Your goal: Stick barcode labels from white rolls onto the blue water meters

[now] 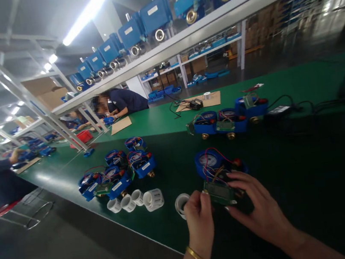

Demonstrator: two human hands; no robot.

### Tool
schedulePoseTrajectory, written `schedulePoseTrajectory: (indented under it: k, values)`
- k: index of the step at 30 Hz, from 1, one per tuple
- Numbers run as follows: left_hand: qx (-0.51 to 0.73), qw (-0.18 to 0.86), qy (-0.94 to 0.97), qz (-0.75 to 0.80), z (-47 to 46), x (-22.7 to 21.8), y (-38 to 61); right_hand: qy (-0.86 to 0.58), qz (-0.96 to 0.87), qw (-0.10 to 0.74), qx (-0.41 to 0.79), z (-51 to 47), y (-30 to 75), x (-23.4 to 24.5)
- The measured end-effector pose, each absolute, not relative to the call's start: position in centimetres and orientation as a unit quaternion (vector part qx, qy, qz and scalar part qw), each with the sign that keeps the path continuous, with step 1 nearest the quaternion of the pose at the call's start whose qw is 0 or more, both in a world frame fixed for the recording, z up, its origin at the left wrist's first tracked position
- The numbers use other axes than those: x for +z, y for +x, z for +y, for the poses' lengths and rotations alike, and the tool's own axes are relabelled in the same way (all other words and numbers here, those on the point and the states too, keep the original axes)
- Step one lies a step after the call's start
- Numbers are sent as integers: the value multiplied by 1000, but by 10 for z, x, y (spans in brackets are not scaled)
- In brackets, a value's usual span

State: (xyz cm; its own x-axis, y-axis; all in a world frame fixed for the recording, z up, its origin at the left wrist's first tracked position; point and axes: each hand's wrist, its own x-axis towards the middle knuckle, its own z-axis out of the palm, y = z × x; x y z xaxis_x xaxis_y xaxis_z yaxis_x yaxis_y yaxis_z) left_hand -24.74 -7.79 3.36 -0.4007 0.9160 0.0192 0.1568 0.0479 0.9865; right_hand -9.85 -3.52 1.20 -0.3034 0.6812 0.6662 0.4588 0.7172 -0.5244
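Note:
A blue water meter (211, 162) with red and brown wires lies on the green table (311, 169) in front of me. A green circuit board (221, 192) with a small display hangs off its wires. My right hand (262, 209) grips the board's right side, fingers curled round it. My left hand (199, 218), with a gold bangle on the wrist, is closed in a pinch at the board's left edge. A white tape roll (181, 204) sits just left of my left hand.
Several blue meters (117, 172) are grouped at the left with white rolls (136, 200) in front of them. More meters (227, 119) lie further back beside a black adapter and cables (281, 109). Other people work at the far left. Shelves above hold blue units.

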Motion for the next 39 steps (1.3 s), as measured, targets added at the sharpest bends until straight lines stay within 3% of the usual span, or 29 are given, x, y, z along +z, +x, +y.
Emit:
schedulePoseTrajectory:
  k: [39]
  values:
    - [541, 324, 434, 643, -76, 39, -247, -366, -797, 462, 128, -36, -98, 17]
